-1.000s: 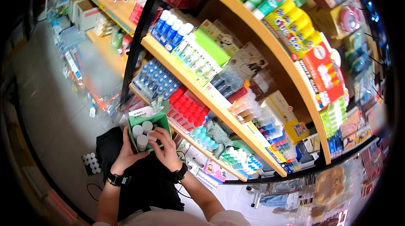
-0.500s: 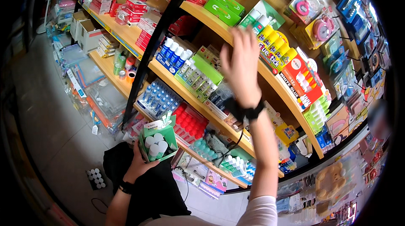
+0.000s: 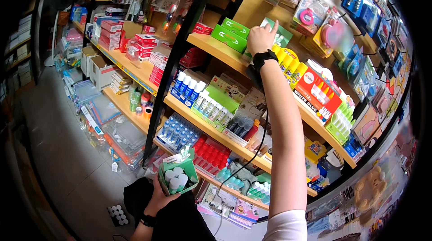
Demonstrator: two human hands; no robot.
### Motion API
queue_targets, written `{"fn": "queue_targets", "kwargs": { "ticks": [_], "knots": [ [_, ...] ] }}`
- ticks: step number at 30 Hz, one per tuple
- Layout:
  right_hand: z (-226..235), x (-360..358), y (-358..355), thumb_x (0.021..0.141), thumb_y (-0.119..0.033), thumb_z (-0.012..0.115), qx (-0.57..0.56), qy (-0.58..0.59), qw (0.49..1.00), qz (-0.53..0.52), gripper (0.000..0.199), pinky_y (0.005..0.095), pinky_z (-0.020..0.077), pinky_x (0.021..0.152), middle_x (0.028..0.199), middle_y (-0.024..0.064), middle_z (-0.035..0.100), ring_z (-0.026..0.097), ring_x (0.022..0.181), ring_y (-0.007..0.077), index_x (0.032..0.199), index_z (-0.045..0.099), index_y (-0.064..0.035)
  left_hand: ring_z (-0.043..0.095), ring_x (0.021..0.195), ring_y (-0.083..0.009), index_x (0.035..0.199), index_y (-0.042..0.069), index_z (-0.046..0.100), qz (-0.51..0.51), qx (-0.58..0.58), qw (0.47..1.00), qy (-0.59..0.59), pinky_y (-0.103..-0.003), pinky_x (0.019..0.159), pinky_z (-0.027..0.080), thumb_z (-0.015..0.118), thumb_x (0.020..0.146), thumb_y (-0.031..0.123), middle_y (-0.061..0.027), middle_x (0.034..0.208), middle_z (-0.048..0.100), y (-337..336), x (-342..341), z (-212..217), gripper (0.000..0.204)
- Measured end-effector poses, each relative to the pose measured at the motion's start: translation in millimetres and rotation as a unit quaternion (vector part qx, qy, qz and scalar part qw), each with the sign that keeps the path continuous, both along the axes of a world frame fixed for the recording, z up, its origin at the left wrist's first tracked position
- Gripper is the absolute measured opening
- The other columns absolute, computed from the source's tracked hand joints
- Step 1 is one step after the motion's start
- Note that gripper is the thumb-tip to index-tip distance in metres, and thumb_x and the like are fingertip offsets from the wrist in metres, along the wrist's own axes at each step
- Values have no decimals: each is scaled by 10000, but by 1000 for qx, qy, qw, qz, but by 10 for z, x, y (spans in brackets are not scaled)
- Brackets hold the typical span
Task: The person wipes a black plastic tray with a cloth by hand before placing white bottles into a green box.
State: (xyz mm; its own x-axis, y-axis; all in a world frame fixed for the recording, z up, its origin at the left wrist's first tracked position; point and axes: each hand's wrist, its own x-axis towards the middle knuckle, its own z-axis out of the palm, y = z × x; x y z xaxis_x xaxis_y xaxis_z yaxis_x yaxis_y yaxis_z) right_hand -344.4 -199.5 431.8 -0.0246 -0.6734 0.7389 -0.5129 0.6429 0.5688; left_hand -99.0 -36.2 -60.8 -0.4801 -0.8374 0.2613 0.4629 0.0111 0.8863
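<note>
My left hand (image 3: 162,198) holds a green open-topped box (image 3: 191,178) low by the shelf, its fingers wrapped round the side. Several white-capped glue sticks (image 3: 177,179) stand loosely inside, tilted with the box. My right hand (image 3: 262,38) is at the upper shelf, over the front of another green box (image 3: 283,35) with a raised back card. One finger points up; the others curl down with their tips hidden, so what they grip does not show. Yellow glue sticks (image 3: 290,66) stand just right of my right wrist, and green cartons (image 3: 230,37) lie to its left.
A red box of white glue (image 3: 317,89) stands farther along the upper shelf (image 3: 211,45). Blue bottles (image 3: 185,87) and red-capped bottles (image 3: 210,156) fill lower shelves. A black cable (image 3: 252,155) hangs from my right wrist. White-capped items (image 3: 117,215) sit on the floor at left.
My right hand has moved up and in to the green box on the upper shelf, covering its white-capped sticks. The left hand still holds its box. The view has shifted.
</note>
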Motion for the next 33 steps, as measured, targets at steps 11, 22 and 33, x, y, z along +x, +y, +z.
{"fn": "queue_targets", "kwargs": {
  "ticks": [11, 22, 33],
  "knots": [
    [24, -70, 151, 741, -128, 653, -57, -13, 909, 412, 219, 444, 415, 894, 804, 161, 619, 602, 783, 324, 906, 541, -39, 304, 1273, -208, 1399, 101, 56, 38, -83, 994, -55, -377, 1040, 317, 785, 622, -8, -88, 1353, 272, -29, -27, -249, 1071],
    [-1669, 1198, 1999, 735, 4, 698, 277, -468, 651, 529, 298, 273, 499, 727, 989, 95, 605, 616, 861, 196, 1007, 576, -9, 307, 1288, -222, 1437, 119, -40, 42, -23, 987, -154, -389, 1022, 349, 756, 671, -37, -102, 1410, 247, 7, 42, -190, 1115],
    [-3351, 466, 1997, 710, 9, 707, 134, -654, 566, 483, 298, 303, 499, 592, 967, 120, 588, 608, 726, 256, 964, 552, -15, 291, 1295, -188, 1448, 126, -26, -61, 101, 990, -72, -330, 1009, 336, 656, 681, -109, -78, 1405, 275, 80, 13, 262, 1053]
  ]
}}
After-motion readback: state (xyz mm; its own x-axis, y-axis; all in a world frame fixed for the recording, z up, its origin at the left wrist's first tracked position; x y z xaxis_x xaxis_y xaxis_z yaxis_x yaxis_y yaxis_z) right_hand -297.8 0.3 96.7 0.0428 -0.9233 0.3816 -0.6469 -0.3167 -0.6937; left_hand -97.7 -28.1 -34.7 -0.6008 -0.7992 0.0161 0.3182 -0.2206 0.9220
